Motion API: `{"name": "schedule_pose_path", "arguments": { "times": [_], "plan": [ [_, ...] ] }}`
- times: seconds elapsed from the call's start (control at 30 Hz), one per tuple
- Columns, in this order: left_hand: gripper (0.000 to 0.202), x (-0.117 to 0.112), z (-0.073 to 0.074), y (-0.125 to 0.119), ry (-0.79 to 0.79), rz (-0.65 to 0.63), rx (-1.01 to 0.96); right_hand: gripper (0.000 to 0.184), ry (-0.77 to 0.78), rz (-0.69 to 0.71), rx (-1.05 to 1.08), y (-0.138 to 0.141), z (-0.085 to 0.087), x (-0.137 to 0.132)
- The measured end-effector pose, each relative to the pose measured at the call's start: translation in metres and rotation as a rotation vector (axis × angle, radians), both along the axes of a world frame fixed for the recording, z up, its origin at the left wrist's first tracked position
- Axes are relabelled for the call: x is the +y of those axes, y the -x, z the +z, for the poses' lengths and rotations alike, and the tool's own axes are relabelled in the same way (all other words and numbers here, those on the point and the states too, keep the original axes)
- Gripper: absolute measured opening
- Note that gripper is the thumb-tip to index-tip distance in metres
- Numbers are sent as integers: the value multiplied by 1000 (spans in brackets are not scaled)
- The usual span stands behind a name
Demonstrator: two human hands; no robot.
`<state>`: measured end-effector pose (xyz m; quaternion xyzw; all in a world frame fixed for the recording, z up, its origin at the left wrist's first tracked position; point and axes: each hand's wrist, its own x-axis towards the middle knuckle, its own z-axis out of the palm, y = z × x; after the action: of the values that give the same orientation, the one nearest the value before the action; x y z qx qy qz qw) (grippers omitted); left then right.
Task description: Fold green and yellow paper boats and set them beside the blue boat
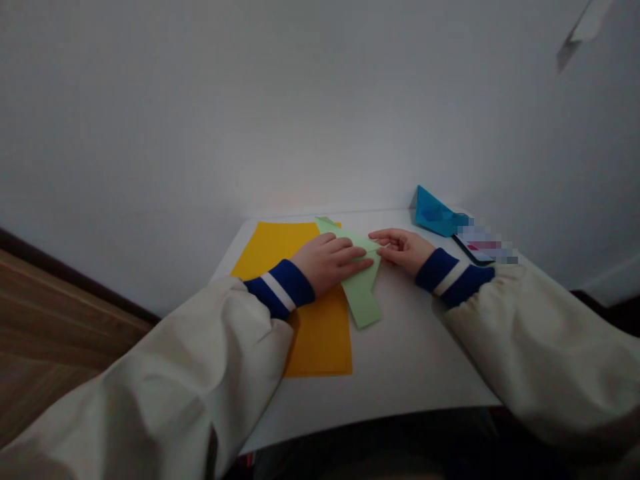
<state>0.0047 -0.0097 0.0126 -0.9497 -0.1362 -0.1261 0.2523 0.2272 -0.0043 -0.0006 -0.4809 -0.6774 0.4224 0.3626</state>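
Observation:
A folded sheet of light green paper (363,303) lies partly over orange-yellow paper (320,340) and partly on the white table. My left hand (333,260) rests flat across the green paper, fingers stretched out and pointing right. At the paper's right corner, my right hand (403,250) has its thumb and fingers closed on the edge in a pinch. A crease runs between the two hands. The part of the paper beneath my left palm is hidden.
A folded blue paper piece (434,213) stands at the back right of the white table (420,360). Beside it lies a phone-like flat object (477,245), its surface partly blurred out. A pale wall (320,113) rises behind the table; wooden furniture (55,333) is at the left.

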Motion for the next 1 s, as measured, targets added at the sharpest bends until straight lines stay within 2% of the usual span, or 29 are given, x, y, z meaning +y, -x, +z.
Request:
{"name": "schedule_pose_path", "arguments": {
  "times": [0.23, 0.4, 0.53, 0.67, 0.77, 0.9, 1.0],
  "plan": [
    [30, 0, 0, 0, 26, -27, -64, 25, 24, -49, 25, 0, -2, 1],
    [26, -4, 3, -2, 11, -41, -85, 25, 8, -237, -10, -1, -5, 0],
    [24, -6, 5, -3, 86, 49, -42, 21, -5, -225, -30, -1, -4, -2],
    [25, -5, 4, -1, 184, 160, -90, 17, -94, -203, -61, -5, -3, -3],
    [29, -4, 4, 2, 250, 135, -132, 17, -145, -251, -141, -9, -4, -1],
    [27, -5, 5, 3, 237, 70, -140, 14, -197, -330, -324, -13, -3, 2],
    [22, -5, 5, 2, 272, 99, -136, 16, -237, -337, -497, -15, 0, 2]
  ]
}}
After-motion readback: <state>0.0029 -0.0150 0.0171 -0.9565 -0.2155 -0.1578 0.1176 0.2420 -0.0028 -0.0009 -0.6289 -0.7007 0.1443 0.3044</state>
